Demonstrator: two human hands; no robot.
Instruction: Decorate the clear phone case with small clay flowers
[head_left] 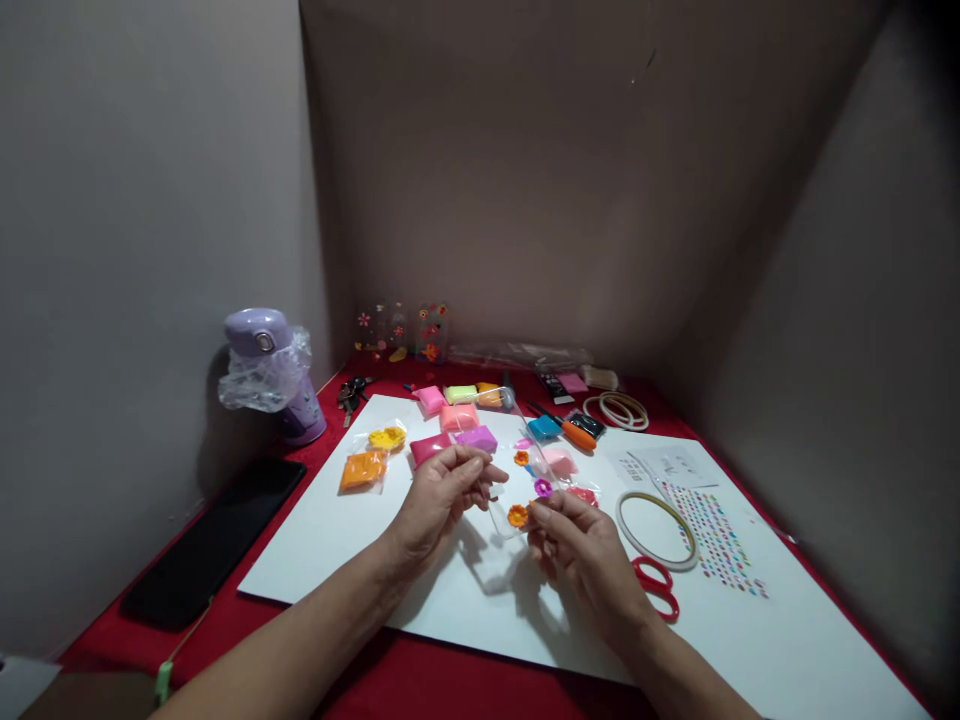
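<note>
Above the white board point(330, 545), my left hand point(442, 500) is closed on the left side of a clear plastic piece point(536, 440). Small clay flowers sit on that piece: an orange one point(518, 516) near its lower edge, a purple one point(543, 487) and another orange one point(521, 458) higher up. My right hand point(581, 550) has its thumb and fingers pinched beside the lower orange flower; a small orange bit shows at the fingertips. Behind my hands lie packets of clay, including a magenta one point(429, 449) and a purple one point(476, 439).
Red scissors point(658, 590), a hoop point(658, 530) and a gem sticker sheet point(716, 540) lie right of my right hand. An orange-handled tool point(579, 435) is behind. At left are an orange packet point(364, 470), a black phone point(214, 540) and a purple bottle point(296, 400).
</note>
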